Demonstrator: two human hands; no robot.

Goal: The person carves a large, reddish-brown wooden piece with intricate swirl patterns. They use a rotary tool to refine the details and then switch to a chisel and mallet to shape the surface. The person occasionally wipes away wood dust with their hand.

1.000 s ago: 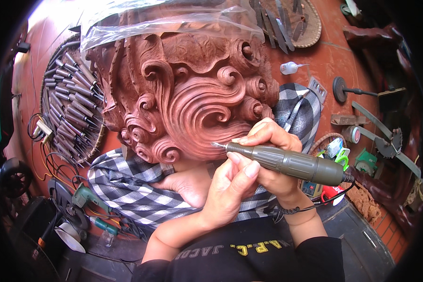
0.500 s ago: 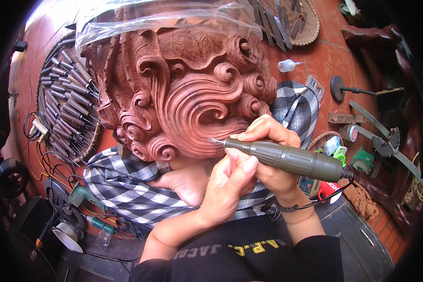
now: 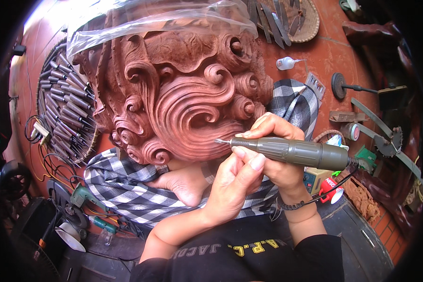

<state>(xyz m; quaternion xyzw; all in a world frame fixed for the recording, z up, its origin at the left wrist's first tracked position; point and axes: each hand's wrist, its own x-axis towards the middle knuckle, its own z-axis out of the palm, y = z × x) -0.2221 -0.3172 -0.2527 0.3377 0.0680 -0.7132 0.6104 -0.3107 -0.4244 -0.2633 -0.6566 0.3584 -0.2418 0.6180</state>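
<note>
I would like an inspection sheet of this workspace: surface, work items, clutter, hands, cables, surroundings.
Surface: reddish tiled floor, partly covered by tools.
Work items: scroll-patterned wooden carving, upper part under clear plastic sheet; rotary handpiece, bit at the carving.
Clutter: carving chisels in wicker basket, left; squeeze bottle and red mug, right.
Hands: right hand grips the handpiece; left hand near its front end, contact unclear.
Cables: cord behind the handpiece; tangled cables, left.
Surroundings: green power tool, left; flat metal blades, upper right.

The olive rotary tool (image 3: 293,152) points leftward at the reddish, scroll-covered carving (image 3: 183,105).
</note>
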